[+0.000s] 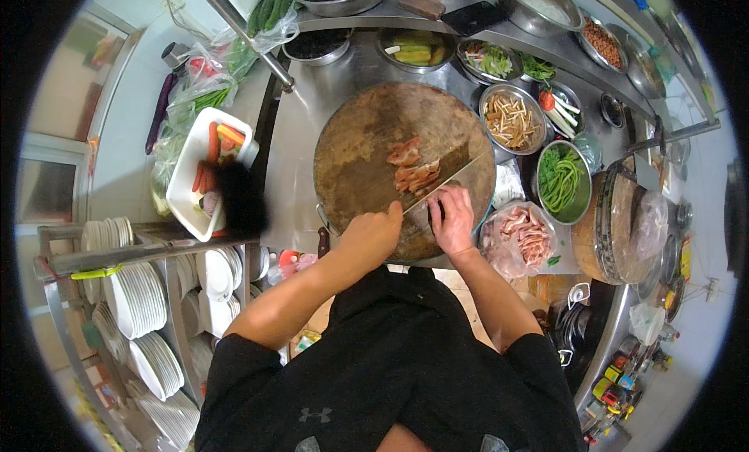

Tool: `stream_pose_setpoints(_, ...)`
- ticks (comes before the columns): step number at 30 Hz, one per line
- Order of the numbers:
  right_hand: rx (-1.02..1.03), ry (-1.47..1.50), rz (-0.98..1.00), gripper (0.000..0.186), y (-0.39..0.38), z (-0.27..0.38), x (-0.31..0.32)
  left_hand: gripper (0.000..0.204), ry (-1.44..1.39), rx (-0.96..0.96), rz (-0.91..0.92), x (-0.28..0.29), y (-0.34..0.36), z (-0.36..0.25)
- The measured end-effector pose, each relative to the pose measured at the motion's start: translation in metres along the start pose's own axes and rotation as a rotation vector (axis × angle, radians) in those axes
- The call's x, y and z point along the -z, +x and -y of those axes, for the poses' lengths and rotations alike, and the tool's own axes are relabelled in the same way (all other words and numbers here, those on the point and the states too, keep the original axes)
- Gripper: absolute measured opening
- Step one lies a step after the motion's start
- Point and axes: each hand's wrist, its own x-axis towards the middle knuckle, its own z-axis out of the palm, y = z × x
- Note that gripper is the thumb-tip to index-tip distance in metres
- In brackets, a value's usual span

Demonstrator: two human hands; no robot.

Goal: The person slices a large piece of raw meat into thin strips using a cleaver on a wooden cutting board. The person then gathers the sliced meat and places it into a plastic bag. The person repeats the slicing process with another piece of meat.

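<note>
A large round wooden chopping block stands in front of me on the metal counter. My left hand is closed around the handle of a cleaver, whose blade slants to the far right over the block. Beyond the blade, on its left, lie several reddish slices of meat. My right hand is at the near side of the blade, its fingers curled down by the block. Something dark shows between its fingers, too small to make out. A plastic bag of pale pink sliced meat sits right of this hand.
Bowls of brown strips and green beans stand to the right, before a second wooden block. A white tub of vegetables is at the left, above racks of plates. A metal shelf crosses the far side.
</note>
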Motion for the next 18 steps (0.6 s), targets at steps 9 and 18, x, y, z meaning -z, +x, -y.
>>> stream_pose_setpoints(9,-0.041,0.060,-0.044,0.010,-0.002,-0.007,-0.003,0.024,0.050,-0.080,-0.002,0.025,0.008,0.016)
stream_pose_setpoints(18,-0.042,0.069,-0.020,0.006,-0.002,-0.002,0.001,0.021,0.039,-0.023,0.135,0.056,-0.034,0.002)
